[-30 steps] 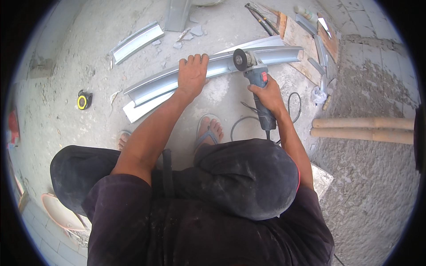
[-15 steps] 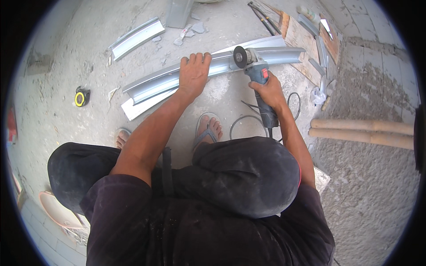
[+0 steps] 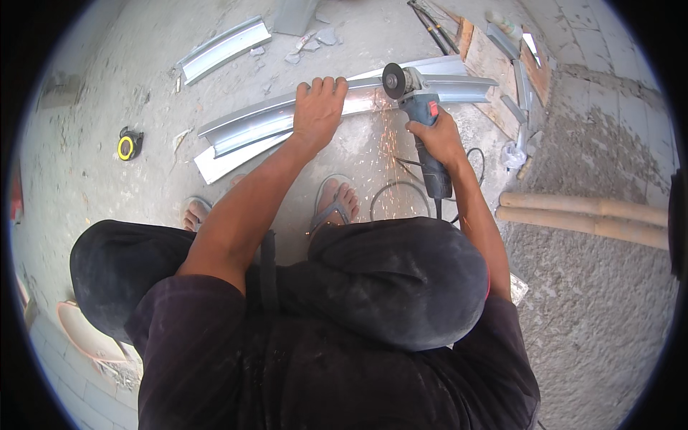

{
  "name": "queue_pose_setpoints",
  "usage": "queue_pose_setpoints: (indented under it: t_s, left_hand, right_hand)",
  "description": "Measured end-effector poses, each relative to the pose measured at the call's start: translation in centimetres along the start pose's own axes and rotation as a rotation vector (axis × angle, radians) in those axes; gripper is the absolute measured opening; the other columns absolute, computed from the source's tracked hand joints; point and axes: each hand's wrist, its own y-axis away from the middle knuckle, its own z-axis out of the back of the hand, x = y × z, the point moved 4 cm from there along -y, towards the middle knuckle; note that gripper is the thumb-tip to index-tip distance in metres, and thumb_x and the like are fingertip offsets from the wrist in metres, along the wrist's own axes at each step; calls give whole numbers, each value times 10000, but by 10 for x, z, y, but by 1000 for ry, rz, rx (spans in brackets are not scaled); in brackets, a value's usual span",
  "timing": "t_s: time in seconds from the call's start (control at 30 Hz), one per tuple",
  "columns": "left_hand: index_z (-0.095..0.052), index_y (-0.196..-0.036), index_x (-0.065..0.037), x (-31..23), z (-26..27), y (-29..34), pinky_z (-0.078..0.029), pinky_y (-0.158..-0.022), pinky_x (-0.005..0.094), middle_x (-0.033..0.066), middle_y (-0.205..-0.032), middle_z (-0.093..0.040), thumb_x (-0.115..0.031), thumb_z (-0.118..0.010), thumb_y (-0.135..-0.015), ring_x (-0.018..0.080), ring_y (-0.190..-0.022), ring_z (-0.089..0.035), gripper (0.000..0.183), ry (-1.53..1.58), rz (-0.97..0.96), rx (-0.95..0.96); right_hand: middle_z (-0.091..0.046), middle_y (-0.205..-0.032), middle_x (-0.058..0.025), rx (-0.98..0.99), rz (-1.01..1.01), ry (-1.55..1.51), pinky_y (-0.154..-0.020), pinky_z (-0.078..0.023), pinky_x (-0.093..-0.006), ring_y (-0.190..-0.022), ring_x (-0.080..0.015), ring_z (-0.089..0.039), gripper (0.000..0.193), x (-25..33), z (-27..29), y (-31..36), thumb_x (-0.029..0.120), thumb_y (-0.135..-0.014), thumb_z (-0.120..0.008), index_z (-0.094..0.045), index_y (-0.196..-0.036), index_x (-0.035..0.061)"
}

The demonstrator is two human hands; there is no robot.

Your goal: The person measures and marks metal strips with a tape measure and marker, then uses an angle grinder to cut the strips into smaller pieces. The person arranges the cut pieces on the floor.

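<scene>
A long silvery metal channel (image 3: pixel 254 127) lies crosswise in front of my feet, over a paler flat strip (image 3: pixel 222 162). My left hand (image 3: pixel 319 113) is closed over the channel's upper edge near its middle, fingers curled over the far side. My right hand (image 3: pixel 438 137) grips the body of a blue and black angle grinder (image 3: pixel 421 107). The grinder's dark disc (image 3: pixel 394 80) meets the channel just right of my left hand. Orange sparks (image 3: pixel 387 143) spray from there down toward my right foot. The exact line of contact is hidden behind the disc.
The grinder's black cable (image 3: pixel 394 185) loops over the floor by my right foot. A yellow and black tape measure (image 3: pixel 129 145) lies left. Beyond are a short channel piece (image 3: pixel 223 50) and boards (image 3: pixel 491 79). Two round poles (image 3: pixel 584 209) lie at the right.
Sparks now fly from the disc, where none showed before. Both hands keep their grips, and the grinder stands almost in the same place against the channel.
</scene>
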Motion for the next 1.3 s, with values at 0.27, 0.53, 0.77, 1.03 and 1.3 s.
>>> queue_pose_setpoints:
  t_s: [0.27, 0.53, 0.77, 1.03, 1.3]
  left_hand:
    - [-533, -1392, -97, 2, -13, 0, -426, -963, 446, 80, -1159, -593, -247, -908, -780, 258, -1145, -580, 733, -52, 0, -1]
    - [-539, -1385, -104, 2, -14, -1, -426, -943, 440, 78, -1155, -590, -246, -908, -774, 254, -1121, -581, 728, -75, -1, -11]
    - [-544, -1377, -106, 2, -14, 0, -429, -937, 443, 76, -1147, -595, -254, -911, -764, 254, -1124, -587, 729, -73, -4, -25]
    - [-570, -1354, -94, 1, -6, -3, -428, -908, 422, 73, -1154, -617, -180, -814, -855, 229, -1107, -599, 562, -54, -20, 22]
    - [-627, -1346, -47, 76, 5, -49, -580, -972, 513, 162, -1201, -733, -444, -937, -659, 347, -1176, -704, 852, 338, 322, 347]
  right_hand:
    - [-763, -923, -120, -53, 68, 49, -798, -565, -368, -816, -202, -706, 479, -2, -1, -1, 290, -792, -831, -727, -1125, -40]
    - [-757, -927, -156, -67, 16, 110, -815, -564, -381, -834, -246, -714, 535, 9, 2, 7, 325, -778, -825, -718, -1139, -55]
    - [-757, -1129, -302, -26, -20, 108, -972, -565, -453, -1104, -426, -743, 640, 19, 3, 7, 357, -766, -819, -697, -1217, -80]
    - [-772, -1039, -232, -21, -100, 9, -881, -585, -424, -956, -334, -760, 586, -5, 3, 17, 330, -774, -821, -713, -1184, -74]
    - [-675, -783, -82, -220, -270, -663, -549, -560, -332, -614, -189, -684, 303, -31, 38, 91, 259, -885, -786, -678, -978, -8]
